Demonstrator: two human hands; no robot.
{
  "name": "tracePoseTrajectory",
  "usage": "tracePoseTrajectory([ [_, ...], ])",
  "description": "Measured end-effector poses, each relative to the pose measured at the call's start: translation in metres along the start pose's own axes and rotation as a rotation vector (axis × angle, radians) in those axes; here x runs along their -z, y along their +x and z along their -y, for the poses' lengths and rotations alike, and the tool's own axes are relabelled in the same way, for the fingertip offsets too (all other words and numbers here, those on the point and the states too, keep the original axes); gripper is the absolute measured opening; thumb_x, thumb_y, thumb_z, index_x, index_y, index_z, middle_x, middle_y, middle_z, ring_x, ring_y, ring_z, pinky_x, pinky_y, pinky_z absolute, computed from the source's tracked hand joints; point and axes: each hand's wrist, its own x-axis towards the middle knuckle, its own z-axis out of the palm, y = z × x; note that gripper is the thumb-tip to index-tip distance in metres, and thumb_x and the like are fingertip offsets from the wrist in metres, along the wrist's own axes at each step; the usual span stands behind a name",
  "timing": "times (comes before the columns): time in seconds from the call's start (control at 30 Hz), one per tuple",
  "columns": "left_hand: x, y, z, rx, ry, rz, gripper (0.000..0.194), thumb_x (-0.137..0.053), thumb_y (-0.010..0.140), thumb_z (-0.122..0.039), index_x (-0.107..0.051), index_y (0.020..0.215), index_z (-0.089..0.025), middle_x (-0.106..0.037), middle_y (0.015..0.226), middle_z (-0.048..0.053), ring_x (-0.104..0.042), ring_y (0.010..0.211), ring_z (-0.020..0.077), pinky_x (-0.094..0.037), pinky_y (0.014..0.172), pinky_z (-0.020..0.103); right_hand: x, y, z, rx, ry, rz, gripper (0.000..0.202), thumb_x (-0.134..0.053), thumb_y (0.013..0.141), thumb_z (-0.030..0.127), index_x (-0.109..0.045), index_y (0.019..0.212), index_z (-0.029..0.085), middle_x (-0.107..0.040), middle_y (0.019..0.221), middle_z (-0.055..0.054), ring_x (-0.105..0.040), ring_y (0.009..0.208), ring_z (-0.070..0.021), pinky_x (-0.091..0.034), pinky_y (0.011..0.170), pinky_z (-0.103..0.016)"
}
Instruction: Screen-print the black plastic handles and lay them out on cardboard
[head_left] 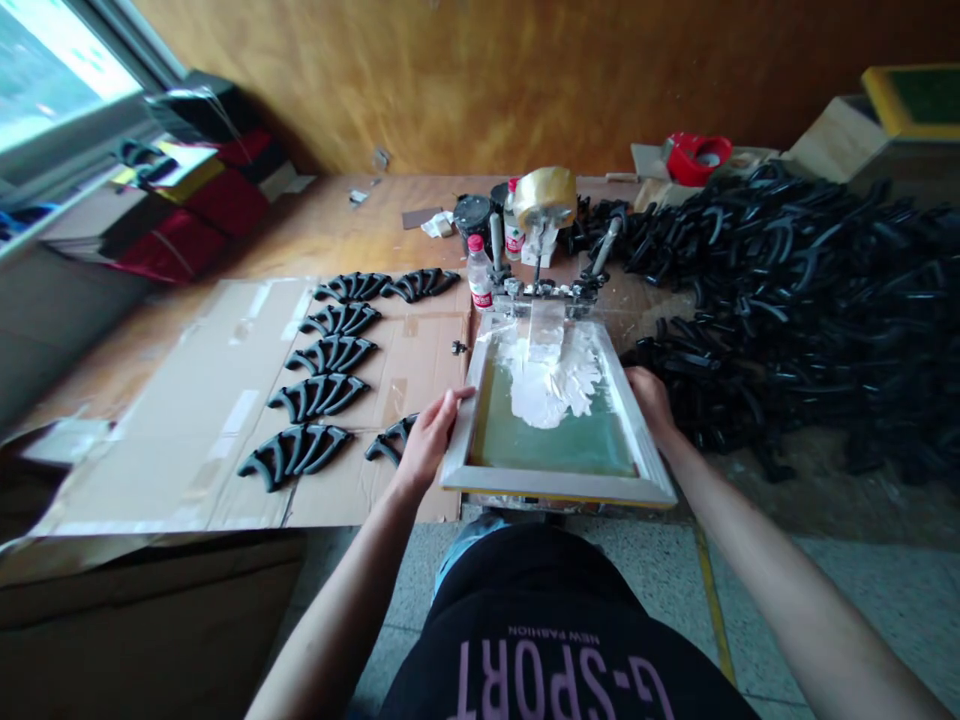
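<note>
Far L: tied bundles (191, 215) stacked nr. window (64, 65). Next, on table (330, 225), cardboard (187, 370) w/ blk. curved parts (300, 455) set out in fan-shaped grps.: five in a column, one more beside the top grp., another partly hidden behind L. hand (431, 435). L. hand grasps L side rail of frame (559, 482), thumb on top. Frame located ctr., directly before the person; green mesh (555, 450) inside, white paste (551, 400) spread over its far half. Red-cap bottle (479, 275) stands just beyond frame's far L corner. Clamp assy. (555, 292) at frame's far end, tape roll (546, 195) above it. R. hand (651, 400) grasps R side rail. Far R: lg. pile (795, 280) of blk. parts, dark and blurred; qty. cannot be told. Red tape dispenser (694, 158) behind pile.
</note>
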Motion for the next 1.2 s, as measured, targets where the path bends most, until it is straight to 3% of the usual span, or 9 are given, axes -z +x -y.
tracePoseTrajectory([
  [0.17,-0.007,0.008,0.080,0.114,0.118,-0.023,0.072,-0.059,0.082,-0.050,-0.040,0.146,-0.023,-0.064,0.081,0.001,-0.059,0.068,0.0137,-0.044,0.059,0.022,0.010,0.062,0.047,0.150,-0.036,-0.142,0.056,-0.066,0.081,0.030,-0.052,0.132,0.015,-0.049,0.134,-0.016,-0.051,0.118,-0.0291,-0.044,0.097,-0.043],
  [0.3,-0.009,0.018,0.100,0.156,0.179,-0.025,0.068,-0.056,0.083,-0.052,-0.044,0.143,-0.023,-0.063,0.080,0.000,-0.058,0.065,0.0134,-0.043,0.057,0.022,-0.011,0.067,0.099,0.263,-0.155,0.182,0.027,-0.068,0.081,0.024,-0.063,0.106,0.015,-0.064,0.103,-0.011,-0.058,0.099,-0.0246,-0.046,0.085,-0.035],
  [0.4,-0.010,0.019,0.101,0.160,0.150,-0.020,0.067,-0.056,0.083,-0.051,-0.046,0.141,-0.020,-0.067,0.085,0.003,-0.061,0.071,0.0156,-0.046,0.062,0.024,-0.018,0.033,0.101,0.385,-0.211,0.326,0.012,-0.054,0.088,0.016,-0.064,0.095,0.016,-0.066,0.092,-0.008,-0.060,0.086,-0.0200,-0.044,0.074,-0.028],
  [0.53,-0.011,0.017,0.100,0.149,0.136,-0.039,0.067,-0.056,0.083,-0.050,-0.047,0.139,-0.017,-0.068,0.088,0.006,-0.063,0.077,0.0178,-0.048,0.068,0.026,-0.005,0.001,0.085,0.688,-0.156,0.443,0.018,-0.050,0.085,0.009,-0.064,0.089,0.018,-0.066,0.089,-0.005,-0.058,0.082,-0.0171,-0.038,0.067,-0.025],
  [0.7,-0.009,0.016,0.098,0.162,0.150,-0.029,0.068,-0.056,0.082,-0.054,-0.048,0.138,-0.019,-0.069,0.087,0.005,-0.064,0.074,0.0177,-0.047,0.063,0.025,-0.006,0.003,0.083,0.608,-0.115,0.316,0.010,-0.057,0.084,0.014,-0.065,0.085,0.019,-0.066,0.085,-0.003,-0.057,0.082,-0.0171,-0.037,0.066,-0.025],
  [0.87,-0.008,0.016,0.096,0.161,0.134,-0.024,0.069,-0.058,0.081,-0.055,-0.047,0.139,-0.020,-0.069,0.084,0.005,-0.063,0.069,0.0162,-0.046,0.058,0.023,-0.019,-0.018,0.082,0.722,-0.095,0.245,0.015,-0.054,0.086,0.011,-0.067,0.093,0.017,-0.067,0.089,-0.005,-0.058,0.084,-0.0177,-0.041,0.068,-0.026],
  [0.97,-0.007,0.012,0.084,0.159,0.128,-0.023,0.069,-0.059,0.081,-0.054,-0.047,0.140,-0.020,-0.068,0.081,0.003,-0.063,0.070,0.0159,-0.045,0.059,0.023,-0.012,0.000,0.091,0.586,-0.013,0.219,0.013,-0.061,0.088,0.025,-0.067,0.099,0.021,-0.067,0.090,-0.003,-0.060,0.085,-0.0169,-0.043,0.071,-0.025],
  [1.07,-0.003,0.004,0.055,0.147,0.069,0.003,0.075,-0.063,0.079,-0.054,-0.043,0.143,-0.022,-0.068,0.079,0.002,-0.062,0.068,0.0153,-0.045,0.058,0.022,0.005,0.049,0.099,0.360,0.001,0.135,0.041,-0.064,0.088,0.036,-0.057,0.127,0.028,-0.068,0.107,-0.002,-0.061,0.090,-0.0181,-0.046,0.076,-0.027],
  [1.2,-0.001,-0.002,-0.006,0.056,-0.035,-0.038,0.060,-0.048,0.085,-0.064,-0.062,0.123,-0.019,-0.064,0.068,0.001,-0.054,0.053,0.0119,-0.039,0.047,0.022,0.038,0.106,0.067,0.049,0.031,-0.022,0.047,-0.054,0.093,0.042,-0.052,0.135,0.021,-0.068,0.106,-0.007,-0.061,0.087,-0.0186,-0.045,0.078,-0.030],
])
